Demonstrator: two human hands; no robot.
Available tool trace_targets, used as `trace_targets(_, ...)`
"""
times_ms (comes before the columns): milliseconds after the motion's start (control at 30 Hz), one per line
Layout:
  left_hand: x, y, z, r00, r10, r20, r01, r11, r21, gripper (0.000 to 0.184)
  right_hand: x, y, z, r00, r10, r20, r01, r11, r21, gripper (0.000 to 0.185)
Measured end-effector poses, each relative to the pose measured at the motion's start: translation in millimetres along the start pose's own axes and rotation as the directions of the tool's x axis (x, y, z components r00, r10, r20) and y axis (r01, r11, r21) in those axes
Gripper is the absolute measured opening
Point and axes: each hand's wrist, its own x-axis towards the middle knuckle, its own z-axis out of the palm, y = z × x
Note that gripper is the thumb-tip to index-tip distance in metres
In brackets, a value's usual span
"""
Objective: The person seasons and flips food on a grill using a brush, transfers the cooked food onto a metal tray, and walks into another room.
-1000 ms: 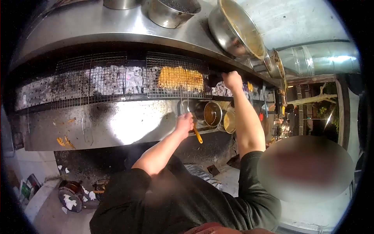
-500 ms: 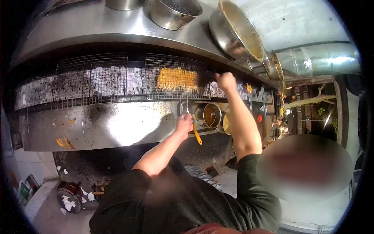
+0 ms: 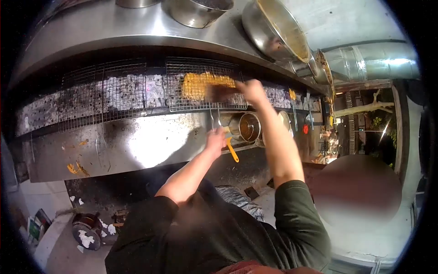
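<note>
Head view: both bare forearms reach up the frame, away from the body, toward a long charcoal grill. The left hand is low, at the near side of the grill, its forearm slanting up and rightward from the elbow. Its fingers are closed around the wire handles of a mesh grill basket. The right arm rises steeply and leans leftward, the elbow slightly bent, so the right hand sits higher, just beside the basket's right end. That fist is clenched on a dark brown tool, which points left from the knuckles, its long axis roughly level across the frame; blur hides its exact shape, and I cannot tell whether it touches the mesh.

The basket lies flat over pale coals, longer from left to right, with its handles pointing toward the body. Within its mesh is a yellow-orange slab of food, its long axis running the same way, the tool overlapping its lower right part in the view.
</note>
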Motion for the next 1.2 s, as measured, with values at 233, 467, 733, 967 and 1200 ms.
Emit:
trace_targets(233,-2.6,3.8,0.9,0.999,-0.039,0.028,0.038,0.998,0.051,0.016,-6.7,18.0,-57.0,0.970,0.092,-0.226,-0.159,0.942,-0.295,0.043)
trace_targets(467,-3.9,8.0,2.2,0.997,-0.069,-0.020,0.071,0.984,0.166,0.018,-41.3,-142.4,-21.5,0.961,-0.250,0.121,0.260,0.963,-0.072,0.037)
trace_targets(733,0.8,-0.4,-0.3,0.999,0.026,0.030,-0.028,0.997,0.069,0.020,-1.6,-11.1,-2.9,0.999,0.041,-0.030,-0.039,0.997,0.072,0.043)
trace_targets(967,3.4,3.5,-3.6,0.999,-0.029,0.034,0.025,0.996,0.087,0.018,-8.4,7.0,-61.7,0.980,0.179,-0.090,-0.197,0.942,-0.271,0.035)
trace_targets(1200,7.6,-4.3,-15.1,0.997,0.072,0.012,-0.073,0.971,0.229,0.009,-12.1,-127.1,-9.4,0.977,-0.208,-0.042,0.210,0.976,0.055,0.043)
